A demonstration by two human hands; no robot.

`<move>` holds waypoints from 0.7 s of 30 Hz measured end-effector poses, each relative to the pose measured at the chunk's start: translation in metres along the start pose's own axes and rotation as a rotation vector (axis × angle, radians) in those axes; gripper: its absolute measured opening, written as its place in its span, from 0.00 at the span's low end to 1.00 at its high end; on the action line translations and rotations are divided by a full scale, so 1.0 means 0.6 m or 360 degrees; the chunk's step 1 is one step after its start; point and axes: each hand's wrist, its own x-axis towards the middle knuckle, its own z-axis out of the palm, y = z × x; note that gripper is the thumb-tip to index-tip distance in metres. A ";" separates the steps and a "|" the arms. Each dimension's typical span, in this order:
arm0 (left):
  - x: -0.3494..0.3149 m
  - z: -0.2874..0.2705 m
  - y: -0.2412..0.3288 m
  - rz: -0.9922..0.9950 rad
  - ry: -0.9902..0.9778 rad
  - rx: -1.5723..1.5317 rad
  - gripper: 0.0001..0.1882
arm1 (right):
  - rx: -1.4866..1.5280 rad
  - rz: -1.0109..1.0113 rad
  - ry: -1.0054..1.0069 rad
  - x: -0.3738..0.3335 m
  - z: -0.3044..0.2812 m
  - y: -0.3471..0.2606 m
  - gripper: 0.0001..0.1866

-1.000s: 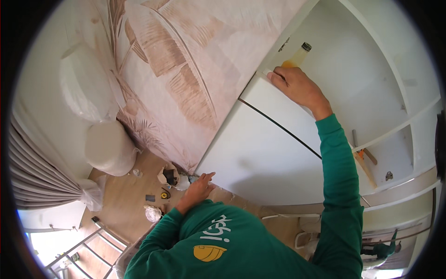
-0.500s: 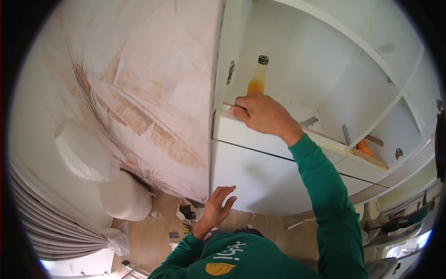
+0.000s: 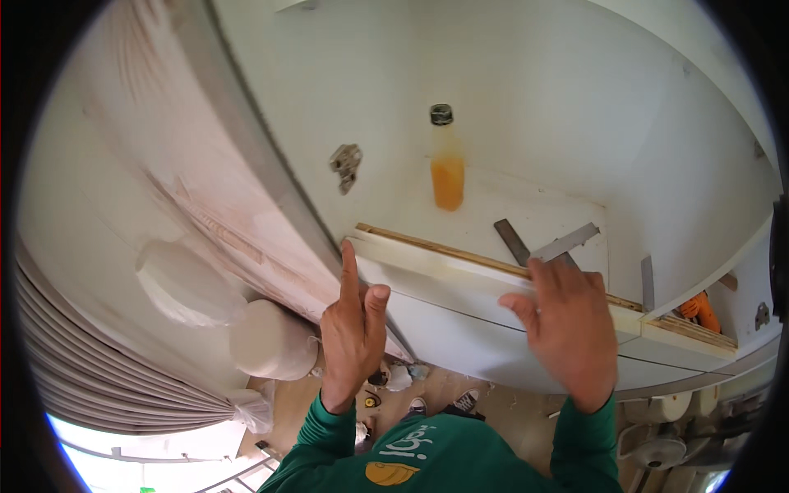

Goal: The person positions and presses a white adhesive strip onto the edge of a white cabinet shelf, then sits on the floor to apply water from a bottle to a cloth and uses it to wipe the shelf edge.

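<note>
One bare left hand (image 3: 352, 341) up at the left end of a white front panel (image 3: 448, 287), index finger straight with its tip at the panel's corner, thumb apart, nothing in grasp. Right hand (image 3: 569, 329) farther along the same panel, blurred, thumb spread wide from the fingers, fingers forward over the top edge, no object seen in hold; cannot tell touching from hovering there. Raw wood strip (image 3: 444, 246) along the panel's inner top edge, between the panel and the white cabinet's (image 3: 526, 99) interior. On the cabinet floor (image 3: 483, 215) behind: upright bottle (image 3: 448, 182) with orange liquid and dark cap, well apart from both hands; dark flat bar (image 3: 512, 241) and paler metal bar (image 3: 569, 241) at an angle, just beyond the right fingers and partly hidden by them. Metal hinge (image 3: 346, 168) on the left inner wall (image 3: 329, 99). Grey strip (image 3: 647, 283) by the divider (image 3: 707, 269), orange tool (image 3: 699, 311) in the next compartment (image 3: 752, 287). Below, on the room floor (image 3: 288, 403), yellow-and-black tape measure (image 3: 372, 400) and two dark shoes (image 3: 467, 400).
</note>
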 end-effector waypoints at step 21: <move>0.155 0.052 0.123 0.1205 -0.0687 0.0529 0.18 | -0.0087 0.0005 -0.0071 -0.057 -0.032 0.126 0.16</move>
